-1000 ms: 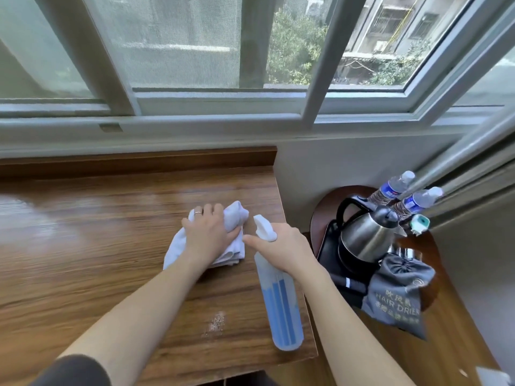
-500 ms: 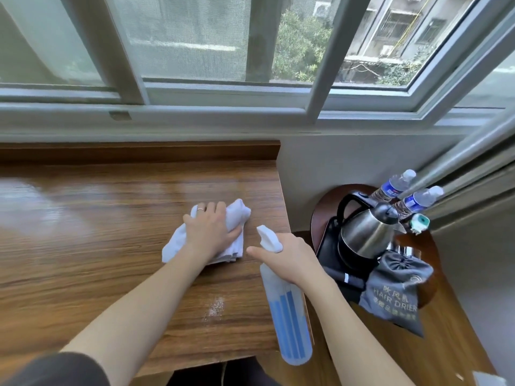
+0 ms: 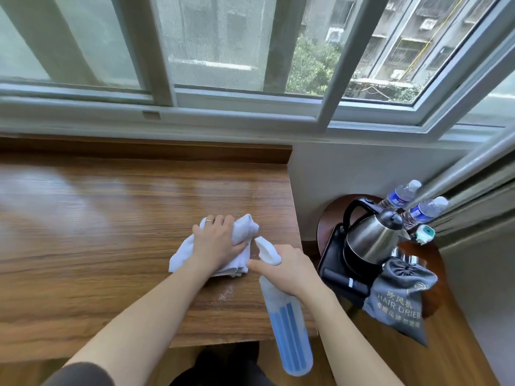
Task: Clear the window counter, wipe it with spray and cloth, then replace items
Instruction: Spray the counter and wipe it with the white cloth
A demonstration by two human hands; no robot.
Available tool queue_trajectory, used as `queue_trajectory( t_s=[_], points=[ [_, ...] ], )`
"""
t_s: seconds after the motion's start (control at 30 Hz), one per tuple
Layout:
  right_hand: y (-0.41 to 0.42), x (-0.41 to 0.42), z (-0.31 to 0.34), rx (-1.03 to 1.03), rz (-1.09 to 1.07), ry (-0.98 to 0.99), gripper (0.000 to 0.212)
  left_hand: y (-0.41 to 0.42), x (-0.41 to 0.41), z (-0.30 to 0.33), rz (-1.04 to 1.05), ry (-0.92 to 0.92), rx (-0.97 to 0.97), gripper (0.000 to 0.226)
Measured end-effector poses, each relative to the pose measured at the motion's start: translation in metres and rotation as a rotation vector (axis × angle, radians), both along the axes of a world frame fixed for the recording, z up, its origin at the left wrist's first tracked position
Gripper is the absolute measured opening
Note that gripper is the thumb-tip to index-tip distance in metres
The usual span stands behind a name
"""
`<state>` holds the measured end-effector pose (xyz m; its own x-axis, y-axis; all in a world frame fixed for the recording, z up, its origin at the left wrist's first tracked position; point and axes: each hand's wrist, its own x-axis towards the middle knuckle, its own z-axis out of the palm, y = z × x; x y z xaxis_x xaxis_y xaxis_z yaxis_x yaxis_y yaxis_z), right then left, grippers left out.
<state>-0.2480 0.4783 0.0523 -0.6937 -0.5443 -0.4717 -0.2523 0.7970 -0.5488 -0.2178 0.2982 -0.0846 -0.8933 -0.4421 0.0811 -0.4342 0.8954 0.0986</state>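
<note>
The wooden window counter [image 3: 97, 232] fills the left and middle of the view. My left hand [image 3: 216, 243] lies on a crumpled white cloth [image 3: 184, 250] near the counter's right end, fingers curled over the cloth's bunched top. My right hand [image 3: 284, 270] grips the neck of a blue spray bottle [image 3: 287, 327], which hangs over the counter's right front corner with its white nozzle [image 3: 266, 250] pointing toward the cloth. A small patch of white spray droplets [image 3: 226, 294] sits on the wood just in front of the cloth.
To the right, a low round wooden side table [image 3: 434, 252] carries a steel kettle [image 3: 370, 240] on a black tray [image 3: 334, 270], two water bottles [image 3: 401, 195], and a grey hair-drier bag [image 3: 401, 296]. Window frames [image 3: 250, 107] run behind the counter.
The view has shifted slightly, and my right hand with the spray bottle has drawn a little back toward me. My left hand stays on the cloth at nearly the same spot.
</note>
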Motion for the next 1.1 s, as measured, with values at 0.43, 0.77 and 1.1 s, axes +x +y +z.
queue_trajectory(
  t_s=[0.43, 0.77, 1.1],
  points=[
    [0.019, 0.071, -0.050, -0.067, -0.095, -0.118, 0.046, -0.012, -0.001, 0.008, -0.064, -0.070, 0.066, 0.065],
    [0.026, 0.075, -0.068, -0.023, -0.114, -0.125, 0.052, -0.011, 0.001, 0.016, -0.049, -0.166, 0.164, 0.072],
    [0.039, 0.078, -0.068, -0.089, -0.131, -0.144, 0.046, -0.011, 0.004, 0.020, -0.028, -0.201, 0.230, 0.068]
  ],
)
